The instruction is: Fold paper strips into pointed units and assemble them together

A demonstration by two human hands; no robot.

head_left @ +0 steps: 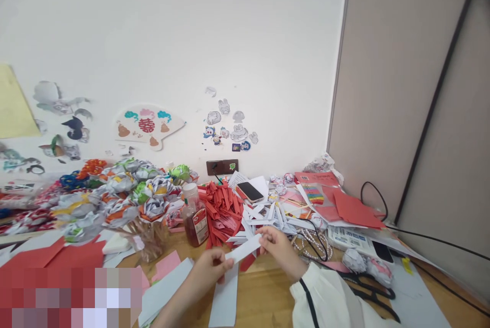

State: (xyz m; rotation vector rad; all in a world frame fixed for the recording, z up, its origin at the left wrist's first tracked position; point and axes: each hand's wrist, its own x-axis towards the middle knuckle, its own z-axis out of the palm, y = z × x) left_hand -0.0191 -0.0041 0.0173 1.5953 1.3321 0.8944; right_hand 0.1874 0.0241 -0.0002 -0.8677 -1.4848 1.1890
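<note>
A white paper strip [245, 249] is stretched between my two hands above the wooden table. My left hand [213, 266] pinches its near left end between thumb and fingers. The far right end is pinched by my right hand [277, 247]. Under the strip lies another long white paper piece [223, 300], flat on the wood. Just beyond my hands is a heap of folded white paper strips [268, 216]. Beside that heap, red folded strips [224, 208] are piled up.
A bottle with a red label [196, 221] stands left of the red pile. Paper flowers [149, 200] crowd the left. A phone [250, 192] lies behind the white strips. On the right are black-handled scissors [373, 292], crumpled paper balls [354, 260], red paper [358, 209] and cables.
</note>
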